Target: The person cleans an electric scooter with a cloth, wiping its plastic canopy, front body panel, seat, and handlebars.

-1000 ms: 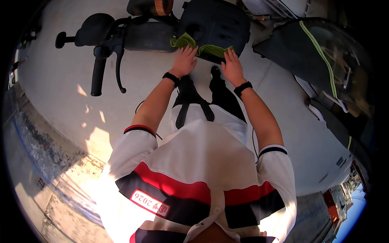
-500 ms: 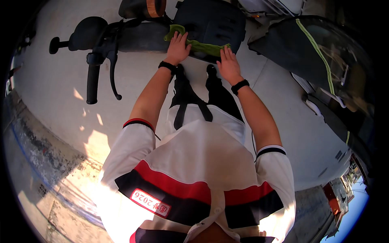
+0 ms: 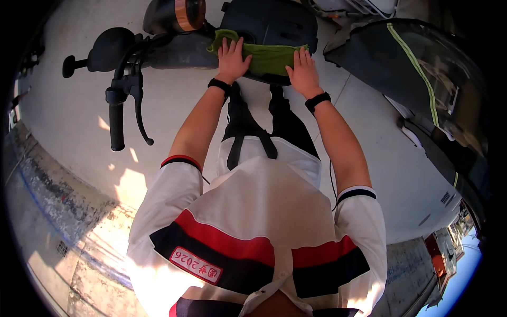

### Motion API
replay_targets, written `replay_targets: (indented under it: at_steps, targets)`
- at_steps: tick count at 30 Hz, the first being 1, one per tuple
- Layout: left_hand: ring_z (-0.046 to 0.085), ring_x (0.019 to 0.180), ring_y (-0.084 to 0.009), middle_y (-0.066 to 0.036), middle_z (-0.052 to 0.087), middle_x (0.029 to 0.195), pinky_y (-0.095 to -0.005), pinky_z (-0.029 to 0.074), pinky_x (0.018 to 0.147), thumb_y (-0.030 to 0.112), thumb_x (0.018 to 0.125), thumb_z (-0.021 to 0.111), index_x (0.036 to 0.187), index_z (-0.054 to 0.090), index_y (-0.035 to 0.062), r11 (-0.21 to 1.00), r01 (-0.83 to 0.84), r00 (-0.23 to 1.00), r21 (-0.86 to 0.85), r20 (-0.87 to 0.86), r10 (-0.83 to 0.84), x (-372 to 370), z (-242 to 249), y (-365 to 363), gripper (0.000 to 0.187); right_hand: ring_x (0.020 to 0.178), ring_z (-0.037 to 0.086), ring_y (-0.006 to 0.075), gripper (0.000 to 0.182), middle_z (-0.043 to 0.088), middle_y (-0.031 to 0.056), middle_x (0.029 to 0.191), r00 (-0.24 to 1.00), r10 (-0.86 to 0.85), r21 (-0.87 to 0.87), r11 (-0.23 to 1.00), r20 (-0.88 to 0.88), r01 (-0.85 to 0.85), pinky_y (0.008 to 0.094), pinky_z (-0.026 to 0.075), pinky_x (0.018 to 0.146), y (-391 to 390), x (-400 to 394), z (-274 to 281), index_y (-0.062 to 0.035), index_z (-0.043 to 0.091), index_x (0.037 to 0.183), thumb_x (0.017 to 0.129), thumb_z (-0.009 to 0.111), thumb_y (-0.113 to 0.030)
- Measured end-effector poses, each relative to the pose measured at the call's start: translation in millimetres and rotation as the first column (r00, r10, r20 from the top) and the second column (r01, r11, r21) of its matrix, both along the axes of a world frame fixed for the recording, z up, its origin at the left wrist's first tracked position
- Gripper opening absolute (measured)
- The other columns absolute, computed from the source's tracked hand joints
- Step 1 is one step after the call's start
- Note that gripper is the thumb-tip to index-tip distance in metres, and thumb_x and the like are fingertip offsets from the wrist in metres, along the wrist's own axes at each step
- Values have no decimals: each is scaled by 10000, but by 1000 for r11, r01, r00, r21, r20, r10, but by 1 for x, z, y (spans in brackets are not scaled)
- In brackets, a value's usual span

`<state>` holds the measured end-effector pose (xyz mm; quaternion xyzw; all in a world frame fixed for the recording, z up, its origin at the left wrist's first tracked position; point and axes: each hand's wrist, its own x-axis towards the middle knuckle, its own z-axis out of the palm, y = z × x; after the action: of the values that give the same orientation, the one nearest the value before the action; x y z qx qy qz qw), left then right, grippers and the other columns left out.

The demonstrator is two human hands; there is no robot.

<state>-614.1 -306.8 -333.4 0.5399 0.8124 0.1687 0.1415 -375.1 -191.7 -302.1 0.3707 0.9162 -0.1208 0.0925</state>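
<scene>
A green cloth (image 3: 272,59) lies spread over the near edge of a dark box-like part (image 3: 274,24) of a scooter, with one bunched end at the left. My left hand (image 3: 232,61) rests on the cloth's left part, fingers extended and slightly apart. At the cloth's right end is my right hand (image 3: 303,73), its fingers straight and laid on the fabric. Black bands circle both wrists. Whether any cloth is pinched under the thumbs is hard to see.
To the left, the scooter's handlebar grip (image 3: 116,127) and brake lever (image 3: 141,119) stick out toward me, beside a rounded black mirror (image 3: 111,49). A dark cover with a yellow-green stripe (image 3: 414,71) stands on the right. Pale concrete floor (image 3: 174,95) lies below.
The cloth has gone from a narrow, crumpled strip to a wider, flatter sheet. My right hand has shifted slightly right and down; my left hand has barely moved.
</scene>
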Motion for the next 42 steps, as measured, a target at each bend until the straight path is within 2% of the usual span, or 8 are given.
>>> replay_targets:
  at_steps: [4, 12, 19, 24, 27, 35, 40, 42]
  targets:
    - [213, 1424, -489, -185, 433, 1452, -591, 196, 1138, 375, 870, 647, 1479, 379, 92, 1000, 0, 1000, 6, -12, 0, 0, -4, 7, 723, 1447, 265, 372, 710, 266, 237, 1563, 1000, -5, 36, 999, -3, 6, 478, 262, 1162, 11, -3, -4, 35, 310, 1487, 987, 495, -434]
    - [266, 1398, -505, -212, 447, 1434, -579, 244, 1124, 365, 860, 683, 1483, 379, 95, 999, 23, 999, 29, 44, -25, -10, 2, 23, 743, 1468, 201, 379, 872, 217, 247, 1579, 999, -44, -14, 999, 17, 45, 476, 216, 1187, 37, -16, -2, 47, 262, 1504, 935, 538, -554]
    - [248, 1424, -471, -191, 439, 1454, -584, 223, 1137, 423, 845, 677, 1497, 367, 115, 994, 57, 998, -98, 20, -55, -14, 2, 52, 785, 1473, 191, 374, 929, 188, 233, 1593, 999, -47, -38, 998, 2, 47, 475, 203, 1195, 41, -17, -2, 29, 247, 1516, 898, 580, -578]
    - [207, 1454, -441, -162, 410, 1483, -593, 169, 1165, 397, 901, 590, 1531, 302, 132, 966, 118, 992, -228, -20, -126, -4, 1, 73, 742, 1478, 188, 362, 912, 193, 217, 1597, 998, -66, -70, 995, 9, 66, 478, 200, 1196, 43, -20, -2, 21, 253, 1516, 898, 593, -556]
    - [194, 1462, -432, -151, 393, 1494, -591, 152, 1175, 345, 936, 543, 1546, 265, 133, 951, 208, 978, -230, 20, -209, 5, -4, 78, 703, 1481, 186, 352, 891, 192, 202, 1601, 998, -63, -82, 995, 24, 65, 477, 198, 1196, 45, -21, -2, 20, 249, 1518, 909, 586, -537]
    - [220, 1456, -426, -177, 405, 1464, -594, 175, 1164, 299, 965, 519, 1535, 269, 84, 895, 423, 905, -145, 109, -410, 31, 3, 60, 659, 1491, 175, 328, 817, 188, 186, 1608, 998, -63, -21, 998, 5, 63, 474, 190, 1199, 42, -21, -16, -7, 243, 1529, 943, 557, -481]
    - [235, 1456, -403, -191, 416, 1450, -556, 201, 1168, 267, 959, 530, 1531, 274, 78, 879, 470, 872, -84, 196, -448, 37, 15, 40, 655, 1487, 198, 320, 751, 216, 166, 1605, 999, -53, -20, 998, -5, 53, 474, 196, 1196, 41, -19, -15, -28, 254, 1531, 967, 536, -436]
    - [259, 1443, -404, -196, 431, 1433, -527, 232, 1163, 236, 939, 556, 1523, 289, 71, 878, 475, 863, -64, 225, -451, 40, 20, 30, 663, 1465, 243, 338, 672, 250, 173, 1589, 996, -29, 4, 1000, -81, 30, 490, 245, 1173, 42, -16, -17, -51, 306, 1514, 976, 540, -379]
